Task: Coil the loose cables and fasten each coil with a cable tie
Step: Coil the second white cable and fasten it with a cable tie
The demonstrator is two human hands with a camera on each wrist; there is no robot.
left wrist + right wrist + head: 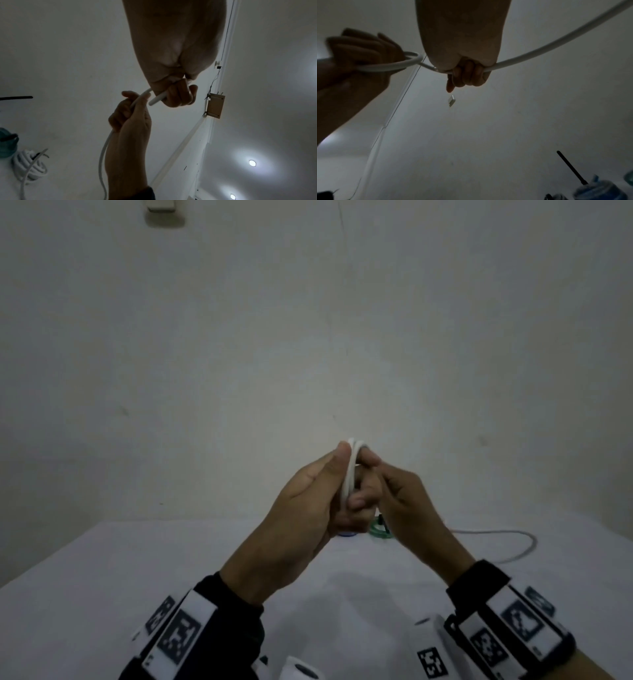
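Cable, white [350, 470], round-jacketed, smooth: item in hand, raised above the bench [137, 570] and in front of the wall. A small loop or two sits pinched at the fingertips of my left hand [308, 508], thumb on top; that grip is closed on the cable. My right hand [407, 501], just beside the left and touching it, has fingers curled round the same cable, feeding it toward the loop. Free length trails from the right hand down to the bench, lying there in a wide curve [507, 542].

Handling, by my judgement: light, pliant but springy, so loops will want to open; jacket looks slick, so hold where the turns cross, not on a single strand. Plug end [155, 100] is rigid; keep it out of the bend.

Beyond the cable: second white coil [29, 167] on the bench, thick turns, with a pale strip across it, likely a cable tie. Near the hands, teal ring-shaped item [378, 530], translucent; I cannot tell what. Bench surface white, matte.
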